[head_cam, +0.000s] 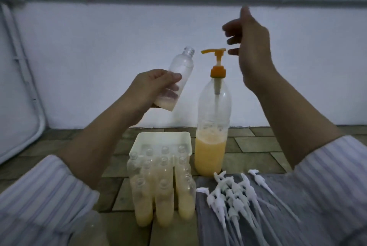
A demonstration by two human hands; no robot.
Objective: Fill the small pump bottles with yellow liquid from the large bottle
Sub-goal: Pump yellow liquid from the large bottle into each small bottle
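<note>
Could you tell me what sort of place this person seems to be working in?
Probably a makeshift spot on the floor of a home or small workshop, not a factory line. The large bottle and tray of small bottles stand directly on stone paving against a plain white wall.

The large bottle [212, 126] stood upright on the tiled floor, clear plastic, holding yellow liquid [210, 155] in roughly its bottom third, with foam at the liquid's surface. An orange pump [217, 61] capped it, its spout pointing left. A small bottle [179, 71], clear and uncapped, was held up in the air to the left of the pump, tilted with its open neck toward the spout and a little pale liquid at its base. In front of the large bottle stood a cluster of small bottles [161, 192], uncapped, each partly filled with yellow liquid.
</note>
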